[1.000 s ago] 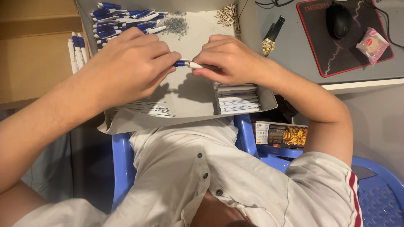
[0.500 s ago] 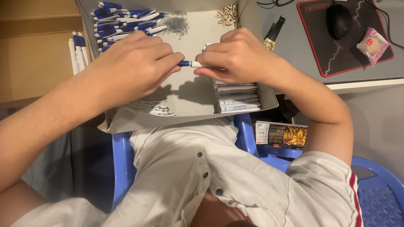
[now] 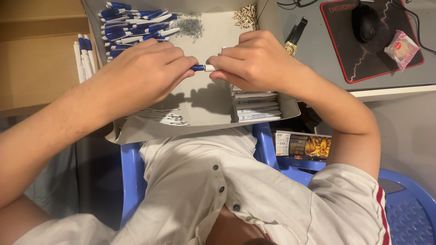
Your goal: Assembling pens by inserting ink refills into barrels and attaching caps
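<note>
Over the shallow cardboard tray [image 3: 254, 119], the left hand [image 3: 141, 75] pinches the blue half and the right hand [image 3: 254, 61] the white half of one pen [image 3: 203, 68] (halves touching, seemingly not fully joined), while finished pens [image 3: 131, 22] lie piled behind and springs [image 3: 190, 26] remain, so more seems left.

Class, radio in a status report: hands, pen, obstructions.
Left hand and right hand both grip one blue-and-white pen over the cardboard tray. Nothing between them.

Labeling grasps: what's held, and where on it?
A blue-and-white pen: left hand pinches the blue end, right hand the white end.
</note>
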